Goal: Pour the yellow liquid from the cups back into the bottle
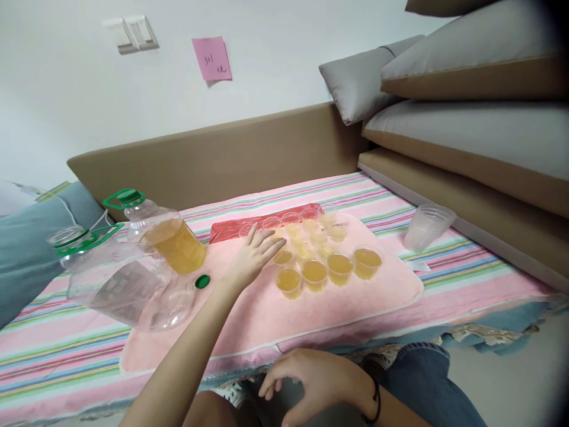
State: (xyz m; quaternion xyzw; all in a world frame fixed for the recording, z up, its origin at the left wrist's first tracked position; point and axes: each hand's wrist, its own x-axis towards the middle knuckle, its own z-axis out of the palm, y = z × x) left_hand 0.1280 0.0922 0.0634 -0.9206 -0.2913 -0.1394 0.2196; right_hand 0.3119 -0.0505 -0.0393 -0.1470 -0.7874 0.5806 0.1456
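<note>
Several clear plastic cups of yellow liquid [314,274] stand in rows on a pink mat [240,326]. My left hand [254,256] reaches over the left side of the cups with its fingers spread, and nothing is held in it. Low in the view, in front of the bed's edge, my right hand [311,379] hangs with fingers curved and apart, holding nothing. Left of the cups are a large bottle partly filled with yellow liquid [175,243] and an open, clear bottle [128,284] that looks empty. A green cap [202,281] lies beside them.
A stack of clear cups [429,226] leans at the right on the striped cloth [66,356]. Red plastic [226,231] lies behind the filled cups. Grey and brown cushions [471,130] are piled at the right, and a blue pillow [26,255] is at the left.
</note>
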